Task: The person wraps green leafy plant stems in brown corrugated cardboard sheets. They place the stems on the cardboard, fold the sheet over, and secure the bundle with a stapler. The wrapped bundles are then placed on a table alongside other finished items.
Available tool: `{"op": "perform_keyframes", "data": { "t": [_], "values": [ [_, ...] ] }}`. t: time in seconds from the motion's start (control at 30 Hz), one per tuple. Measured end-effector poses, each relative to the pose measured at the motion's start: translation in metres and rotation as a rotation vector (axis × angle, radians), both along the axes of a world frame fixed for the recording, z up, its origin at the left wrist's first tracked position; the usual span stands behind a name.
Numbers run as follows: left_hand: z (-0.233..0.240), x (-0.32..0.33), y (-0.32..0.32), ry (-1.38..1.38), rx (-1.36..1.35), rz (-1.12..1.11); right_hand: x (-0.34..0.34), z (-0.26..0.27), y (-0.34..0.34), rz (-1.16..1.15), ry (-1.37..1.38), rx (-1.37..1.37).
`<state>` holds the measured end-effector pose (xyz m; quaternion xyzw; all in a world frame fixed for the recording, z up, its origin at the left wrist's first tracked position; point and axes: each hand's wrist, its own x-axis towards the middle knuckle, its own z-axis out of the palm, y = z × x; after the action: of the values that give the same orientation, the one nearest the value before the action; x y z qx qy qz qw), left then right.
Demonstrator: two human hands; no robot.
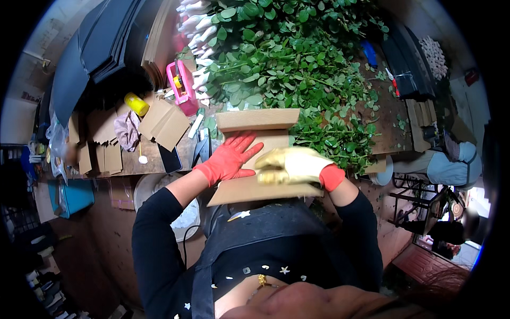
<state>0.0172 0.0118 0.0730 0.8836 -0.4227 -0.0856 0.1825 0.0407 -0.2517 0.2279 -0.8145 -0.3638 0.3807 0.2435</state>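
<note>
A folded sheet of cardboard (pixel 259 119) lies at the table's front edge, its far flap bent up with corrugated ribs showing and its near flap projecting toward my apron. My left hand (pixel 235 157), in a red rubber glove, presses flat on the sheet's middle with fingers spread. Over the right part of the sheet is my right hand (pixel 293 165), in a pale yellow glove with a red cuff; it is blurred, and its fingers are partly bent. Whether it grips anything is unclear. Leafy green stems (pixel 279 79), several with white-netted heads, are heaped just beyond the cardboard.
Left on the wooden table lie a pink container (pixel 184 87), a yellow can (pixel 136 104), cardboard pieces (pixel 165 123), a crumpled cloth (pixel 127 130) and a phone (pixel 170 158). Dark sheets (pixel 107 44) stand behind. A teal bin (pixel 75 197) is below; another person (pixel 450 163) is at right.
</note>
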Motion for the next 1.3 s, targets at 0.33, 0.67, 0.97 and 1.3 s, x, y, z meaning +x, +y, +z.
{"op": "perform_keyframes", "data": {
  "t": [0.33, 0.67, 0.97, 1.3],
  "values": [
    [0.007, 0.002, -0.005, -0.058, 0.047, -0.008, -0.041, -0.037, 0.016, 0.017, -0.384, 0.282],
    [0.017, 0.003, -0.008, 0.067, 0.000, 0.008, 0.253, -0.100, 0.014, -0.636, -0.995, -0.456],
    [0.013, 0.002, -0.008, 0.031, -0.186, 0.023, 0.172, -0.043, -0.060, -0.475, -0.911, -0.082],
    [0.011, -0.014, -0.003, -0.073, -0.157, 0.243, -0.002, 0.005, -0.152, -0.511, -0.641, 0.284]
  ]
}}
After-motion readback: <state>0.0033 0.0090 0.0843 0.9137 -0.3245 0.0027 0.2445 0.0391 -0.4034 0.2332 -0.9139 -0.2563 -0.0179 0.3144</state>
